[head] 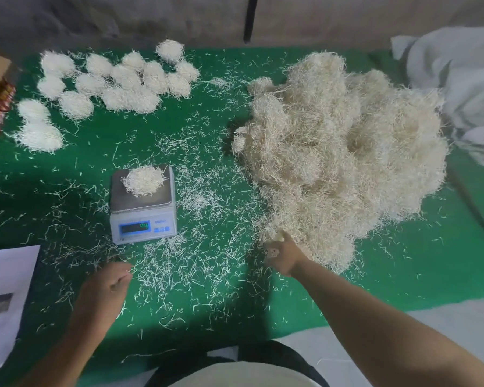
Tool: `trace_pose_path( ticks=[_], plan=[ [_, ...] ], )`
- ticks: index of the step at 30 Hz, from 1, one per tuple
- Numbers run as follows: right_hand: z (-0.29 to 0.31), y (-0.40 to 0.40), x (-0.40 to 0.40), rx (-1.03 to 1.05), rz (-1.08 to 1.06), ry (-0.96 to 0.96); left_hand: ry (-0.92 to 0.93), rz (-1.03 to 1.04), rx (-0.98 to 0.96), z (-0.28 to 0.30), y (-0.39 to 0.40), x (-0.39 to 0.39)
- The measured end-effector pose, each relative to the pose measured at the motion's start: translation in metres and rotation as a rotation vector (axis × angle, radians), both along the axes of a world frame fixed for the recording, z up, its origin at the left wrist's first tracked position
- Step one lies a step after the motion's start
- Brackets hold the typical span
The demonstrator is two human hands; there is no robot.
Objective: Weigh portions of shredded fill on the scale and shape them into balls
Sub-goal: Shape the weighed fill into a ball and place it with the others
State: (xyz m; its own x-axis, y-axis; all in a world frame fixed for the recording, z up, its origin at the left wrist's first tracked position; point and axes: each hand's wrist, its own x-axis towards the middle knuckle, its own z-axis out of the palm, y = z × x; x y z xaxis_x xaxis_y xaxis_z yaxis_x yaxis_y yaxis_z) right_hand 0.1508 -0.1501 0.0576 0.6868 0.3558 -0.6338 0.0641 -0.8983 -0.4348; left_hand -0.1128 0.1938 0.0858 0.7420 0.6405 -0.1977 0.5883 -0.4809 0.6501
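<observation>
A small clump of pale shredded fill (143,180) sat on the steel pan of a white digital scale (143,210) at centre left of the frame, its green display digits too blurred to read. The person's right hand (281,254) reached to the near edge of the large heap of cream shredded fill (344,152) at centre right, fingers curled and apparently pinching a few strands, though the grip was not clearly shown. The left hand (111,286) hovered low over the green felt-covered bench (207,317) at lower left, fingers loosely curled and holding nothing visible. A cluster of finished white fill balls (118,79) lay at upper left, well apart from the scale. Loose strands (201,263) littered the bench all around.

The portion on the pan looked close to weight, with a top-up likely next. The risk lay in the scatter: strands dragged across the bench could catch on the pan's edge or fall short of it, skewing the reading, and too large a pinch would overshoot the target.
</observation>
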Motion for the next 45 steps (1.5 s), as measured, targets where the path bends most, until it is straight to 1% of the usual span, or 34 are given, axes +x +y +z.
trace_pose_path(
  ticks=[2,4,5,7,10,12,13,15,18,19,20,21,23,24,25,26,27,29,30,31,32,34,35,37,38,39,40,41,42,43,44,45],
  plan=[
    [-0.007,-0.003,0.004,-0.015,0.019,0.067,0.011,0.010,-0.005,0.006,-0.010,-0.006],
    [-0.013,-0.008,0.006,-0.012,0.031,0.088,0.004,0.038,-0.032,0.013,-0.022,-0.008],
    [-0.014,-0.009,0.006,0.032,0.023,0.106,0.018,0.057,-0.026,0.018,-0.028,-0.007],
    [-0.009,-0.004,0.004,0.152,-0.074,0.141,0.039,0.125,-0.013,0.024,-0.040,-0.005],
    [0.010,0.013,-0.005,0.277,-0.189,0.095,0.065,0.169,-0.098,0.029,-0.068,0.005],
    [0.026,0.025,-0.014,0.402,-0.211,0.140,0.117,0.129,-0.201,0.031,-0.094,0.018],
    [0.034,0.030,-0.019,0.457,-0.193,0.181,0.128,0.120,-0.284,0.033,-0.106,0.025],
    [0.050,0.037,-0.028,0.538,-0.132,0.261,0.114,0.170,-0.531,0.042,-0.126,0.046],
    [0.076,0.049,-0.044,0.668,-0.068,0.305,-0.004,0.366,-1.045,0.055,-0.135,0.079],
    [0.084,0.054,-0.049,0.710,-0.044,0.330,-0.016,0.407,-1.174,0.063,-0.136,0.090],
    [0.092,0.059,-0.054,0.738,-0.001,0.347,-0.036,0.402,-1.239,0.073,-0.136,0.099],
    [0.097,0.064,-0.060,0.753,0.065,0.337,-0.026,0.374,-1.250,0.083,-0.135,0.107],
    [0.103,0.074,-0.069,0.778,0.205,0.275,-0.056,0.495,-1.368,0.084,-0.129,0.118],
    [0.103,0.077,-0.072,0.803,0.231,0.256,-0.096,0.516,-1.386,0.083,-0.125,0.120],
    [0.102,0.078,-0.073,0.834,0.211,0.240,-0.098,0.537,-1.353,0.082,-0.120,0.121],
    [0.099,0.079,-0.071,0.863,0.146,0.217,-0.097,0.559,-1.294,0.080,-0.114,0.125],
    [0.095,0.077,-0.068,0.886,0.042,0.185,-0.070,0.540,-1.193,0.078,-0.109,0.128],
    [0.088,0.073,-0.056,0.897,-0.187,0.101,0.004,0.433,-0.943,0.084,-0.105,0.131],
    [0.086,0.070,-0.049,0.870,-0.256,0.064,0.045,0.382,-0.898,0.082,-0.097,0.129],
    [0.085,0.067,-0.042,0.812,-0.275,0.039,0.078,0.338,-0.879,0.080,-0.088,0.126],
    [0.084,0.066,-0.035,0.744,-0.236,0.034,0.084,0.279,-0.845,0.080,-0.082,0.129],
    [0.082,0.067,-0.026,0.645,-0.104,0.147,0.105,0.172,-0.826,0.083,-0.073,0.126],
    [0.085,0.070,-0.023,0.619,-0.034,0.229,0.138,0.175,-0.814,0.085,-0.072,0.122],
    [0.090,0.080,-0.021,0.578,0.081,0.320,0.163,0.226,-0.863,0.081,-0.068,0.120],
    [0.090,0.086,-0.021,0.538,0.108,0.319,0.121,0.285,-0.906,0.078,-0.068,0.122],
    [0.089,0.091,-0.022,0.497,0.108,0.300,0.111,0.387,-0.962,0.078,-0.067,0.124],
    [0.087,0.095,-0.022,0.456,0.091,0.278,0.067,0.471,-1.016,0.071,-0.062,0.127],
    [0.085,0.097,-0.021,0.430,0.063,0.268,0.016,0.500,-1.052,0.068,-0.059,0.130],
    [0.083,0.098,-0.020,0.426,0.029,0.263,-0.015,0.589,-1.084,0.072,-0.056,0.130],
    [0.082,0.097,-0.018,0.434,-0.009,0.266,-0.075,0.600,-1.032,0.074,-0.052,0.130],
    [0.081,0.095,-0.014,0.444,-0.059,0.273,-0.130,0.686,-1.025,0.073,-0.045,0.133],
    [0.081,0.091,-0.010,0.451,-0.115,0.274,-0.159,0.721,-1.019,0.073,-0.039,0.135]
  ],
)
